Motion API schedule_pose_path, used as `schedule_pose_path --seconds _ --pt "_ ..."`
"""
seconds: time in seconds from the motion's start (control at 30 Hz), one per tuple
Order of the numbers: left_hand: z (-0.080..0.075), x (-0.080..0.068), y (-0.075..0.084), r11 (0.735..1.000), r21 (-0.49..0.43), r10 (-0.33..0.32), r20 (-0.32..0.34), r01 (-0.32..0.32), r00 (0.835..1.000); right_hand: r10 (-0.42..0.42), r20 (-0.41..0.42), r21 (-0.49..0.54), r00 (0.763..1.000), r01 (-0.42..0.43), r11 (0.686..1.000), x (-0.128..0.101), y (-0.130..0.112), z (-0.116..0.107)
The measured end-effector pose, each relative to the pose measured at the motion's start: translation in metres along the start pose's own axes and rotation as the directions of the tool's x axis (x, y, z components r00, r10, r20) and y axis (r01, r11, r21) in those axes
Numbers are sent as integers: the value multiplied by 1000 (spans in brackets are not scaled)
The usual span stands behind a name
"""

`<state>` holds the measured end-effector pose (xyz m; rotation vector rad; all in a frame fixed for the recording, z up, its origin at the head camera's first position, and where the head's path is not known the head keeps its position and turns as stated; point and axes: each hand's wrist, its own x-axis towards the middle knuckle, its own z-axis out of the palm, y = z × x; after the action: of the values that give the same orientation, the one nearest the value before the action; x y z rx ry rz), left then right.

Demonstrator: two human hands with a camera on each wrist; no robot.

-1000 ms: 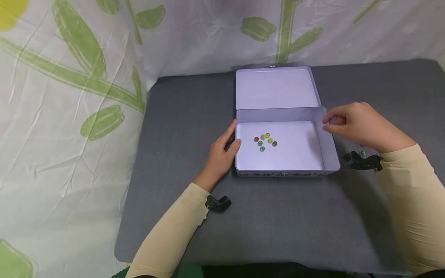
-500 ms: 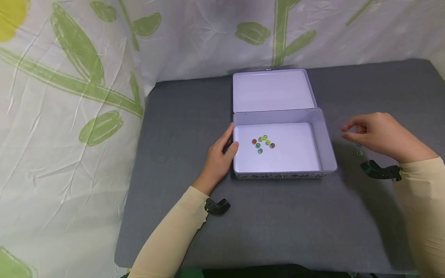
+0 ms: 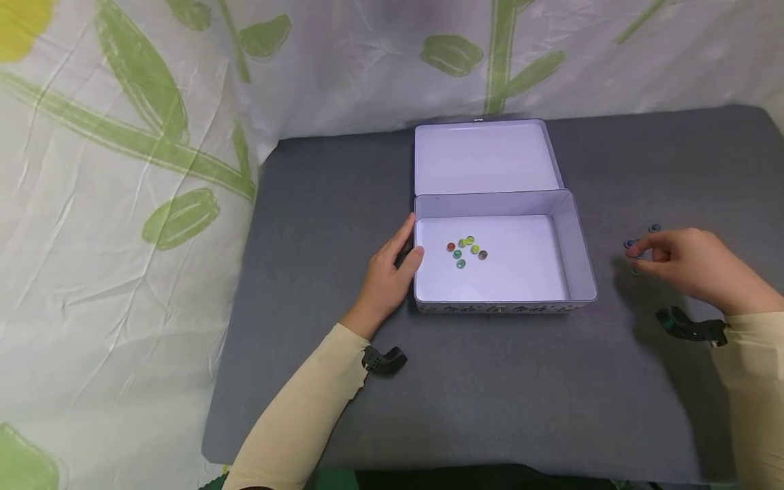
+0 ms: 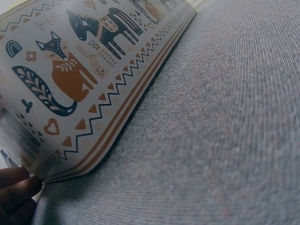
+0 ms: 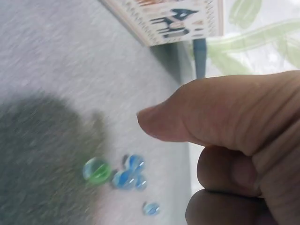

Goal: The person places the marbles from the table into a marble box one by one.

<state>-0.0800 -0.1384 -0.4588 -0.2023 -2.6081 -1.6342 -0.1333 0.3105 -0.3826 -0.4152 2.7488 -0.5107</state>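
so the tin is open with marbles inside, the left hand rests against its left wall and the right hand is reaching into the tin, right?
Not quite: the right hand is outside the tin, over loose marbles on the grey mat, as the head view shows. The rest is right.

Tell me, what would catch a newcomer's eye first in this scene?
Probably the open tin box in the middle of the grey table, its lid lying back and a small cluster of coloured marbles on its pale floor. The left hand rests against the box's left wall. To the right, the right hand reaches toward a few loose blue and green marbles on the cloth.
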Motion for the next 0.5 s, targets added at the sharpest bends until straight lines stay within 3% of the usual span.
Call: schedule_pose_path --seconds 0.27,0.5 --pt "1 1 -2 1000 -7 -3 3 3 1000 4 -19 -4 1000 -4 1000 -9 14 8" --pt "1 1 -1 1000 -9 -3 4 3 1000 70 26 18 997 -70 997 -13 21 11"
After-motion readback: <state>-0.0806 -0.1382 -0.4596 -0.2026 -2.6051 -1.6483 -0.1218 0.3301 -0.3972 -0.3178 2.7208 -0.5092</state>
